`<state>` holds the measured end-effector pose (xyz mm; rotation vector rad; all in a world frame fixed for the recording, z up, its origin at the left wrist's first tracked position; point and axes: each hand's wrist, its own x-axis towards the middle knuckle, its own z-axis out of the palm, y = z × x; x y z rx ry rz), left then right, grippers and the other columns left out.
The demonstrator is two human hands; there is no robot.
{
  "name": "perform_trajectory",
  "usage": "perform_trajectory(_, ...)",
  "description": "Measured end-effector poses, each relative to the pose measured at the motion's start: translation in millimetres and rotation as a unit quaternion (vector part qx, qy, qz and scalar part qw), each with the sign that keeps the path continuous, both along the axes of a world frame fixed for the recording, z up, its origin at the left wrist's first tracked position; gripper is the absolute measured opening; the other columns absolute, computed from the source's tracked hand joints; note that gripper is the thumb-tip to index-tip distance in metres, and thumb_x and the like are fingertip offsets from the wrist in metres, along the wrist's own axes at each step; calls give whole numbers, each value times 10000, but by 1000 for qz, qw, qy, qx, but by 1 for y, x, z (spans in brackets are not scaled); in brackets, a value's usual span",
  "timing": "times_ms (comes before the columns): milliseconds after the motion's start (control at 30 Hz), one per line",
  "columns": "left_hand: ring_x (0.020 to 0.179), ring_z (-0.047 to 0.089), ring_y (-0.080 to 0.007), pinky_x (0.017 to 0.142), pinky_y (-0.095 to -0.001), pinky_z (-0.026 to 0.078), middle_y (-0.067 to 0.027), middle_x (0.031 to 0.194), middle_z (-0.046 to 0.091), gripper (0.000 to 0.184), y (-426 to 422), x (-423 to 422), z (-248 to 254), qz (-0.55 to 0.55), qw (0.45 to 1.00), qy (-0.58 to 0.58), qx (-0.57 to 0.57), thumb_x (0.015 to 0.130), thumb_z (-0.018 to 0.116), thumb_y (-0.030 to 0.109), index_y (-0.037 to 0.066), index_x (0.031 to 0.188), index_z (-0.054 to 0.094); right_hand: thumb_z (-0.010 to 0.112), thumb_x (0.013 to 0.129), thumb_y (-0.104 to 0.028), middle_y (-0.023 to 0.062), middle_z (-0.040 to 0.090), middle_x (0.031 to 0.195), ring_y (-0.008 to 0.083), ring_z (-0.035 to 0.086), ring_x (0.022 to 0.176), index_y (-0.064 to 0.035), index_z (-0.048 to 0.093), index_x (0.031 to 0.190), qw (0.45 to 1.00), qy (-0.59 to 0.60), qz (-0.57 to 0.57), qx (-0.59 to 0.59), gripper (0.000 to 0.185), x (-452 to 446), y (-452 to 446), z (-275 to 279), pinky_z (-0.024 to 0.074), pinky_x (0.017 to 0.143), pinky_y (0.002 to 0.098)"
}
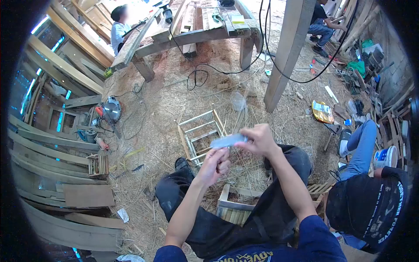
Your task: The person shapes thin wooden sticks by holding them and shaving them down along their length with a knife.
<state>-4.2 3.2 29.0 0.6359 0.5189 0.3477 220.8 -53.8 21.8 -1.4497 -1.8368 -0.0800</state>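
My right hand [259,140] is closed round one end of a pale, blurred flat object [228,141], which looks like a blade or strip. Just below its other end, my left hand [215,165] has its fingers curled together; whatever they pinch is too small to name. Beneath and behind the hands, a small wooden frame [202,116] with thin rungs lies on the straw-strewn floor. Between my legs is a slatted wooden piece [234,212].
A heavy wooden workbench [192,42] stands ahead, beside a slanting post [291,48]. A circular saw [112,109] and cables lie at left. Close on my right sits a person in a black shirt [371,209]; two more people are farther off. Planks line the left side.
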Motion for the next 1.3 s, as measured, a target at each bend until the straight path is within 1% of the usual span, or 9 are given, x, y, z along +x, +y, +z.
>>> perform_trajectory(100, 522, 264, -44, 455, -217, 200, 67, 693, 284, 446, 0, -2, -1, -6, 1000, 7, 19, 1040, 479, 185, 156, 1481, 422, 810, 728, -477, 57, 586, 555, 225, 588, 480, -87, 715, 853, 997, 21, -70, -5, 420, 11, 1, 1, 439, 493, 357)
perform_trajectory(233, 506, 250, -44, 450, -217, 196, 67, 685, 280, 461, -3, 2, 1, -8, 999, 6, 50, 1052, 477, 221, 169, 1503, 397, 816, 723, -472, 56, 608, 579, 225, 597, 487, -79, 712, 858, 1000, -9, 29, 6, 428, -9, -5, 0, 449, 499, 346)
perform_trajectory(433, 531, 268, -37, 464, -210, 213, 74, 678, 297, 454, 2, 2, -7, -5, 993, -20, 120, 1060, 463, 204, 114, 1498, 389, 757, 780, -529, 58, 598, 552, 249, 603, 480, -112, 710, 835, 1000, -1, -2, 3, 423, -6, 0, 6, 448, 490, 358)
perform_trajectory(467, 536, 273, -31, 460, -209, 209, 76, 672, 315, 322, -1, 5, -7, 24, 995, -6, 99, 1055, 475, 190, 67, 1350, 513, 756, 783, -525, 55, 599, 552, 249, 604, 480, -114, 709, 831, 1000, -14, 8, -8, 417, -7, -1, 8, 446, 487, 358)
perform_trajectory(567, 527, 281, -28, 454, -215, 231, 75, 672, 345, 435, -2, 9, -5, 32, 990, 53, 125, 1053, 481, 178, 104, 1478, 430, 756, 789, -511, 50, 605, 557, 243, 598, 469, -120, 710, 823, 999, -17, 24, 14, 395, -10, 2, -1, 445, 484, 347)
perform_trajectory(667, 544, 284, -29, 471, -201, 219, 83, 657, 309, 246, 3, 7, -8, 25, 989, 27, 143, 1049, 479, 178, 65, 1252, 560, 753, 794, -512, 54, 604, 554, 233, 590, 457, -122, 713, 819, 999, 23, -31, 22, 393, -1, 6, 4, 450, 488, 343)
perform_trajectory(767, 528, 293, -28, 452, -213, 241, 77, 677, 341, 294, 3, 6, -14, 25, 991, 9, 132, 1043, 496, 174, 56, 1306, 553, 751, 797, -515, 56, 597, 545, 231, 587, 456, -118, 715, 825, 998, 36, -29, 31, 399, -2, 4, 5, 445, 485, 342)
perform_trajectory(1000, 519, 313, -30, 448, -226, 236, 54, 677, 418, 148, 2, 10, -5, 46, 989, 16, 138, 1037, 513, 167, 38, 1012, 582, 759, 784, -523, 69, 588, 544, 246, 587, 463, -101, 711, 847, 1000, 19, -17, 18, 430, -2, 5, -2, 444, 483, 341)
perform_trajectory(1300, 567, 314, -32, 479, -213, 241, 58, 766, 436, 408, 3, 9, -14, 59, 984, 4, 170, 1025, 543, 159, 69, 1422, 519, 772, 767, -509, 73, 579, 540, 255, 602, 482, -116, 710, 869, 1000, 29, 1, 12, 411, -5, 6, -4, 452, 495, 357)
